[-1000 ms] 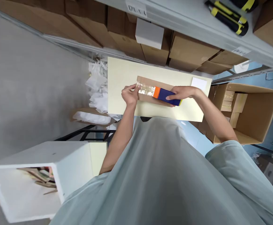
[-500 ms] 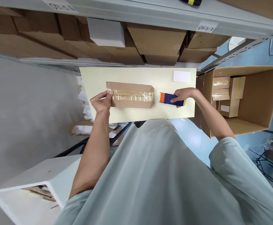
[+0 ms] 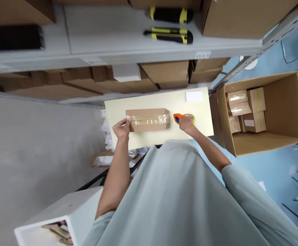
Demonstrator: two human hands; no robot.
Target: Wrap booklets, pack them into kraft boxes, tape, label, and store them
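We had a small cardboard box (image 3: 149, 120) lying on its long side near the middle of the pale worktop (image 3: 118, 109), and a strip of clear tape (image 3: 149, 119) already ran along its top from end to end, so we judged the main seam sealed. Our left hand (image 3: 122, 128) was curled against the box's left end, thumb and fingers pressing where the tape turned over the edge; that end seemed to be getting its last smoothing. Our right hand (image 3: 186, 124) was closed around the tape dispenser (image 3: 181, 118), gripping it just beside the box's right end with its orange nose towards the box and apart from it, so the strip looked cut free. What we reckoned was left: pressing down the right end and moving the box off the worktop. A large open carton (image 3: 279, 112) to our right held several taped boxes, and a white label (image 3: 194, 96) lay at the worktop's far corner.
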